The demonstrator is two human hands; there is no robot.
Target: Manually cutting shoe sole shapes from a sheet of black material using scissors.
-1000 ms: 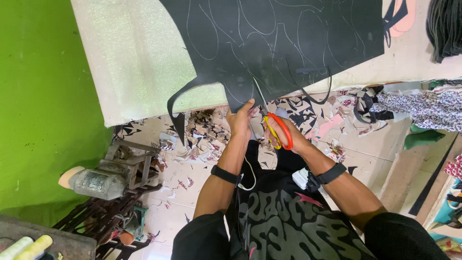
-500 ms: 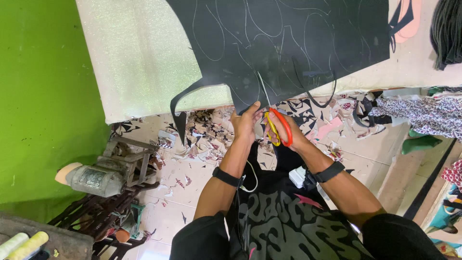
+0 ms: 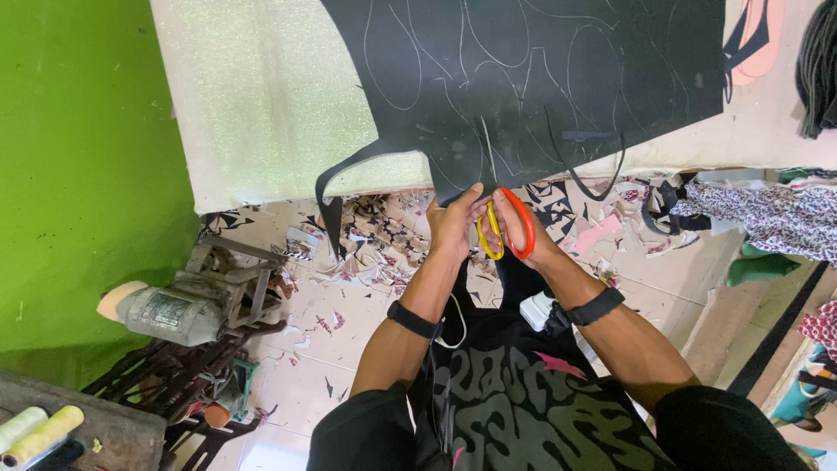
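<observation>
The right hand (image 3: 539,246) is gripping scissors (image 3: 508,225) with one orange and one yellow loop, blades pointing up into the lower edge of a black sheet (image 3: 540,78). The left hand (image 3: 453,220) is closing on that same edge just beside the blades, pinching it. The sheet is lying over a pale foam slab (image 3: 261,105) and hanging past its front edge. Judging by how it lies, the cutting is partly done: a curled black strip (image 3: 336,187) is dangling at the left and a thin sliver (image 3: 597,174) is drooping at the right, while many chalked outlines higher up are showing no cuts. The sheet is looking matte, thin and limp. Scraps (image 3: 366,249) are littering the floor beneath, near a motor (image 3: 174,310) on a frame
</observation>
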